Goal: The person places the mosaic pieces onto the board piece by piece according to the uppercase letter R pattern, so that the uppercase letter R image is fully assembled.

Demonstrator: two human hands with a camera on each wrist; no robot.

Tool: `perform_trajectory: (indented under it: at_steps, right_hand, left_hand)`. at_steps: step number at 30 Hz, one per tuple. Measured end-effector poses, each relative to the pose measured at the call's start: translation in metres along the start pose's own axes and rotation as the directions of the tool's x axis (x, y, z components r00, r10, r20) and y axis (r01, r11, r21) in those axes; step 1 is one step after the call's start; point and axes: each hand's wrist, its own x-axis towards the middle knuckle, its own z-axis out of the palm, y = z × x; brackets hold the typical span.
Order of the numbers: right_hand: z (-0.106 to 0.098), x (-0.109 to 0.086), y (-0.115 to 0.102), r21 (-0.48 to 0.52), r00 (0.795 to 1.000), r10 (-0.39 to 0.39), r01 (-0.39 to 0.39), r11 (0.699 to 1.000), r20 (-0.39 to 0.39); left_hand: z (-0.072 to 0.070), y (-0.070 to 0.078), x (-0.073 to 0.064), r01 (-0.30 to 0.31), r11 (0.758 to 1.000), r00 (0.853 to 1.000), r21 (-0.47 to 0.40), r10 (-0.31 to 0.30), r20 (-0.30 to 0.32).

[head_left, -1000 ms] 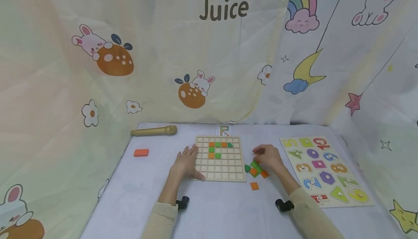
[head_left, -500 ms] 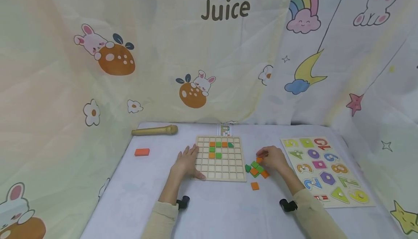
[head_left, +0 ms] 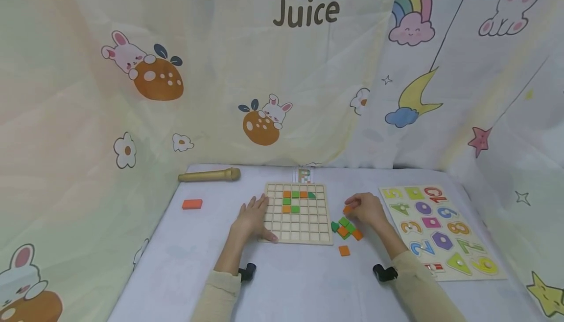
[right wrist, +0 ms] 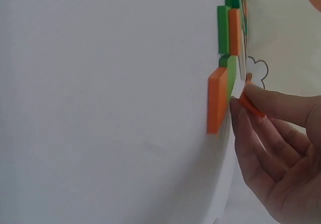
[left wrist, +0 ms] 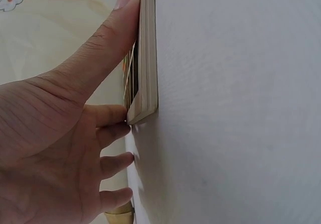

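My left hand [head_left: 252, 218] lies at the near left corner of the wooden grid board [head_left: 305, 225]. Its fingers are spread along the left side, and the thumb touches the near edge, as the left wrist view shows. Orange and green tiles sit in several upper cells of the board, with a dark green round-edged piece [head_left: 311, 195] at the right of the top group. Just right of the board, my right hand [head_left: 367, 210] pinches an orange square tile [right wrist: 253, 105] between thumb and fingers. Below that hand is a small pile of green and orange tiles [head_left: 343, 221].
A single orange tile [head_left: 344, 250] lies nearer me. A number and shape puzzle board [head_left: 440, 224] is at the right. At the left are a red-orange block [head_left: 192, 204] and a gold toy microphone [head_left: 209, 175]. A small pattern card [head_left: 304, 175] lies behind the grid board.
My right hand has picked up an orange tile beside the pile and now holds it slightly farther left. The left hand stays at the board.
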Motion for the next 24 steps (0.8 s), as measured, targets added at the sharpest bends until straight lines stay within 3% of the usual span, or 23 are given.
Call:
perform_trajectory:
  at_steps: [10,20,24]
  right_hand:
    - [0.006,0.006,-0.031,0.11,0.995,-0.09,0.086,0.99,0.031]
    - [0.024,0.014,-0.056,0.206,0.996,-0.066,0.051,0.977,0.066]
    - [0.036,0.018,-0.064,0.199,0.994,-0.085,0.069,0.977,0.075]
  left_hand:
    - [-0.014,0.012,-0.014,-0.003,1.0,1.0,0.002,0.003,-0.015]
    - [-0.017,0.012,-0.015,-0.004,1.0,1.0,-0.012,0.004,-0.013]
    - [-0.015,0.01,-0.014,-0.005,1.0,1.0,-0.006,0.005,-0.007]
